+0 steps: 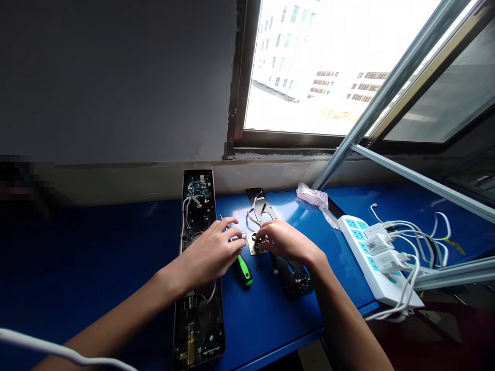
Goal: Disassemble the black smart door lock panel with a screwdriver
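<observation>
My left hand (pixel 212 250) reaches over a long black device housing (pixel 199 327). Its fingers are bent around a small silvery part (pixel 243 236) that I cannot identify. My right hand (pixel 286 239) is closed, with thumb and fingertips pinching at a small brass-coloured metal plate (pixel 253 248). The two hands are close together over the table. A screwdriver with a green and black handle (pixel 244 270) lies just under my left fingers. Below my right wrist rests a black plastic part (pixel 294 278). Behind the hands is a flat black panel (pixel 260 200) with a white cable (pixel 251 216).
The blue table (pixel 116 247) runs along a wall beneath a window. To the right, a white power strip (pixel 363 257) carries several chargers and tangled cables. A plastic bag (pixel 313 197) lies near the slanted metal frame (pixel 348 144). A white cable (pixel 58 350) crosses the lower left.
</observation>
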The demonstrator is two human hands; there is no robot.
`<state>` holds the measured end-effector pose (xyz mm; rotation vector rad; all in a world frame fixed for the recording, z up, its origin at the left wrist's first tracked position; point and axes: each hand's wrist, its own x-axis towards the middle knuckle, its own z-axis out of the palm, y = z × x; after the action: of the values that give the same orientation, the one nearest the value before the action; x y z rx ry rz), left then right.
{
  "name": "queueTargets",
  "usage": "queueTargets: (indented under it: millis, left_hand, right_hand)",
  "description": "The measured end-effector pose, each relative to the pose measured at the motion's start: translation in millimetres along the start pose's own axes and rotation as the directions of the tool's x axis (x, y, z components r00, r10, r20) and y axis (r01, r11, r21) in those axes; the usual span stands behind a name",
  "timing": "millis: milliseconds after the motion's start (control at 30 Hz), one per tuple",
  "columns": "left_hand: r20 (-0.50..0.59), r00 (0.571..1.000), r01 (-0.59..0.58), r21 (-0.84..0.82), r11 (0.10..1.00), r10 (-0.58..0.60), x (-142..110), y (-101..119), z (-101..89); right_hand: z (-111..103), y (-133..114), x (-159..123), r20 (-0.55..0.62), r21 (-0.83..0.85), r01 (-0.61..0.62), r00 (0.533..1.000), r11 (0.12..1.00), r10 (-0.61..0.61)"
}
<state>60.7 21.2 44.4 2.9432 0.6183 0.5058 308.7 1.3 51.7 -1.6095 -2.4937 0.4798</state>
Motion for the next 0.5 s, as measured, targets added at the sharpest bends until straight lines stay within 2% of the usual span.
queueTargets:
  millis: [233,500]
  left_hand:
    - [0.009,1.0,0.003,0.012,1.0,-0.003,-1.7,-2.3,-0.1]
    - [0.002,1.0,0.005,0.007,1.0,-0.005,-0.8,-1.1,-2.2]
  right_hand:
    - [4.0,3.9,3.2,0.022,-0.014,-0.033,0.999,0.999,0.034]
    - [-11.4,-9.6,3.5,0.006,-0.117,-0.09,0.996,0.989,0.091]
